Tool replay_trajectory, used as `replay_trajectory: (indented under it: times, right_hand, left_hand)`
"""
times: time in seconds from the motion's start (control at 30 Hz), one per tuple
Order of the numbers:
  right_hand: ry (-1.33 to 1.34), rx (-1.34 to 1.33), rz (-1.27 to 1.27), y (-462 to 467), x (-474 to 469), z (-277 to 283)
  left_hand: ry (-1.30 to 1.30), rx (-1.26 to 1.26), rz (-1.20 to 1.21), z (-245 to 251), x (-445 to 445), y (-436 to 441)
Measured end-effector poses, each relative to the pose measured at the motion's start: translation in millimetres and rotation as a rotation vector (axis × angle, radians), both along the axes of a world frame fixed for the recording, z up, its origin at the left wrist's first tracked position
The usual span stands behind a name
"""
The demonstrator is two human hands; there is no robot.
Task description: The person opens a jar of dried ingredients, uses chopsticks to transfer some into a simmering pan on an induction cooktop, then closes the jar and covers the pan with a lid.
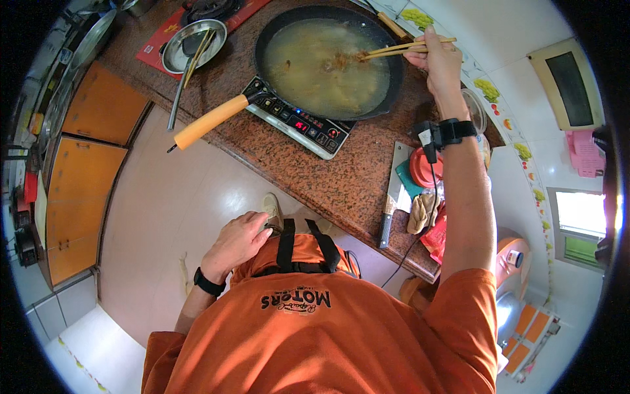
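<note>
A pair of wooden chopsticks (pixel 411 48) is in my right hand (pixel 437 64), held over the far right rim of a dark wok (pixel 261 59). Their tips meet a brown food piece (pixel 362 55) at the surface of the cloudy, yellowish liquid (pixel 315 74). The wok sits on a portable induction cooker (pixel 300 125) with a lit display. Toward the left, its yellow handle (pixel 211 122) juts past the counter edge. My left hand (pixel 238 241) hangs in front of my body, fingers loosely curled, with nothing visible in it.
On the granite counter (pixel 275 162), a steel bowl (pixel 216 30) holds a ladle (pixel 179 93) and more sticks. A cleaver (pixel 393 192) lies at the right beside a red lid (pixel 425 167), a cloth (pixel 422 213) and a red packet (pixel 435 239). A cable runs down from my right wrist.
</note>
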State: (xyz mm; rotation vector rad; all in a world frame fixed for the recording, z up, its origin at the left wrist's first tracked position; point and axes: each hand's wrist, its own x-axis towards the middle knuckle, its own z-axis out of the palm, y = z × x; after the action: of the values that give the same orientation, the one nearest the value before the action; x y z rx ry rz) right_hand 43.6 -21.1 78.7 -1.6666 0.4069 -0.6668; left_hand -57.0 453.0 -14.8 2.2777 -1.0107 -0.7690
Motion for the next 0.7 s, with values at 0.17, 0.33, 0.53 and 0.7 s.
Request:
replay_trajectory:
  times: [0.17,0.33,0.53,0.7]
  right_hand:
    - [0.007,0.017,0.058,6.0,6.5,12.8]
    - [0.054,-0.069,0.156,21.6,12.4,14.2]
    - [0.106,0.010,0.247,21.4,8.5,18.8]
    - [0.148,0.027,0.250,20.2,1.1,16.4]
  left_hand:
    - [0.015,0.027,0.004,-4.0,-0.4,4.1]
    - [0.001,-0.031,0.003,-2.1,-1.6,2.5]
    - [0.004,0.004,-0.007,-2.9,-6.9,1.3]
    - [0.053,0.025,-0.021,-6.8,-10.7,-6.4]
